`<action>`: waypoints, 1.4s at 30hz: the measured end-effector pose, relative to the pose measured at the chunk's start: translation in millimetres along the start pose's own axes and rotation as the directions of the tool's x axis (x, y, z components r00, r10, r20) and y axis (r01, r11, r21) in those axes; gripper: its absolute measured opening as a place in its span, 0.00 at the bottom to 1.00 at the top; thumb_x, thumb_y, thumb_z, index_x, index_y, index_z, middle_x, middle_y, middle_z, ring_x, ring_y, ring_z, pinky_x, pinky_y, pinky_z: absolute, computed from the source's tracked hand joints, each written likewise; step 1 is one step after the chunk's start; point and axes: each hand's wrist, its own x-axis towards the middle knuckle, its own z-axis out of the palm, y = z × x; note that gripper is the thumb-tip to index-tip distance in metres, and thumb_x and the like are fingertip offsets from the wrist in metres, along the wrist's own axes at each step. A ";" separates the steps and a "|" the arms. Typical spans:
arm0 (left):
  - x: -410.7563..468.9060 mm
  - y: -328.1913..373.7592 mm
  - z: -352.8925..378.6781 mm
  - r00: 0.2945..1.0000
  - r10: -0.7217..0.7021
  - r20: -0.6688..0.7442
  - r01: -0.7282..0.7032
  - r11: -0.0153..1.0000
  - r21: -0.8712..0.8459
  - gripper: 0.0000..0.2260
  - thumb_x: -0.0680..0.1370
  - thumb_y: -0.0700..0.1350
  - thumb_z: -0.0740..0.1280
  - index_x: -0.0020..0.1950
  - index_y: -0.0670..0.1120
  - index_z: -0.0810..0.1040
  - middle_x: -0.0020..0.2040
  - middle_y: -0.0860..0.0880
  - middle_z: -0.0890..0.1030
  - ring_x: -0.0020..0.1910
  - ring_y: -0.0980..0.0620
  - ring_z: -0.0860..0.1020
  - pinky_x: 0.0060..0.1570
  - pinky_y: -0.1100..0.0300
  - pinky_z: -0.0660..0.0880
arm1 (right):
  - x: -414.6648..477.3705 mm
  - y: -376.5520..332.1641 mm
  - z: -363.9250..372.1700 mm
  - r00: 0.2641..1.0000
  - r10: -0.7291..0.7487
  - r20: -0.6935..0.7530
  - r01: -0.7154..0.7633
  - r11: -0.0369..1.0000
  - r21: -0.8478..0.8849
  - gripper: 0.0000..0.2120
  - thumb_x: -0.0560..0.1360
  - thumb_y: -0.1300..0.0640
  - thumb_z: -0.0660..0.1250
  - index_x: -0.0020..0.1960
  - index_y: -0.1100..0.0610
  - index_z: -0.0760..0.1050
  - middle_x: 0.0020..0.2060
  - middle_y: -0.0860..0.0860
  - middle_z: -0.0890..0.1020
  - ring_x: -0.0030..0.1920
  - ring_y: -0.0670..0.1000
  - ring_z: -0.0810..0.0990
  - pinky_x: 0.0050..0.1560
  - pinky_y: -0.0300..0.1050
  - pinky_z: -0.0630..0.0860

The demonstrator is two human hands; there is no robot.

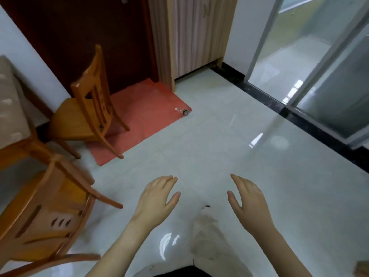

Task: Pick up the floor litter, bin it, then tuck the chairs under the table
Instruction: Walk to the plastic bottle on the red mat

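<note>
A small crushed clear plastic bottle (183, 111) with a green label lies on the floor at the corner of a red mat (143, 118), well ahead of me. My left hand (157, 196) and my right hand (245, 198) hover palm-down over the white tiles, fingers apart, holding nothing. Two wooden chairs are pulled out from the table (10, 108) at the left: one (87, 110) stands partly on the red mat, the other (46, 214) is close at my lower left.
A dark wooden door (89, 37) and a beige cabinet (191, 37) stand at the back. Glass sliding doors (311, 76) on a black threshold run along the right. My leg (207, 236) shows between my arms. Glossy white floor spreads ahead.
</note>
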 end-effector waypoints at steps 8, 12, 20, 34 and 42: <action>213.7 10.5 -33.4 0.977 -0.144 -0.155 0.140 0.990 -0.036 0.24 0.79 0.58 0.53 0.67 0.47 0.74 0.64 0.51 0.76 0.64 0.51 0.72 0.64 0.54 0.68 | 237.2 46.9 -38.5 0.983 -0.173 0.059 0.173 0.985 -0.003 0.23 0.80 0.48 0.58 0.71 0.58 0.70 0.63 0.53 0.79 0.62 0.55 0.77 0.62 0.49 0.71; 297.8 -5.9 -41.9 0.960 -0.209 -0.185 0.204 0.978 -0.043 0.23 0.79 0.57 0.54 0.67 0.46 0.75 0.64 0.50 0.77 0.63 0.51 0.73 0.63 0.56 0.67 | 340.1 52.2 -34.5 0.973 -0.220 0.069 0.218 0.975 0.041 0.23 0.80 0.50 0.59 0.72 0.58 0.69 0.65 0.53 0.77 0.64 0.55 0.75 0.63 0.53 0.73; 448.3 -99.2 -21.3 0.957 -0.279 -0.085 0.279 0.960 -0.013 0.25 0.78 0.57 0.54 0.67 0.45 0.74 0.64 0.49 0.77 0.63 0.49 0.74 0.63 0.53 0.70 | 526.2 51.2 22.2 0.961 -0.237 0.145 0.236 0.971 0.026 0.24 0.79 0.47 0.59 0.71 0.57 0.69 0.64 0.53 0.77 0.64 0.56 0.75 0.61 0.51 0.72; 757.9 -219.8 -81.7 0.998 -0.055 0.026 0.049 0.980 0.192 0.23 0.79 0.54 0.55 0.69 0.45 0.73 0.68 0.46 0.74 0.69 0.45 0.69 0.71 0.49 0.57 | 837.3 43.4 47.6 0.925 -0.331 0.185 0.359 0.922 -0.145 0.25 0.79 0.47 0.57 0.73 0.58 0.67 0.67 0.56 0.75 0.69 0.61 0.70 0.71 0.60 0.64; 867.3 -265.0 -8.7 0.936 -0.353 -0.010 0.353 0.935 0.023 0.23 0.78 0.52 0.55 0.68 0.42 0.73 0.64 0.45 0.77 0.62 0.44 0.74 0.65 0.53 0.64 | 994.9 99.9 116.0 0.913 -0.237 0.332 0.271 0.960 -0.062 0.27 0.79 0.45 0.54 0.73 0.59 0.66 0.68 0.58 0.74 0.69 0.61 0.70 0.68 0.59 0.67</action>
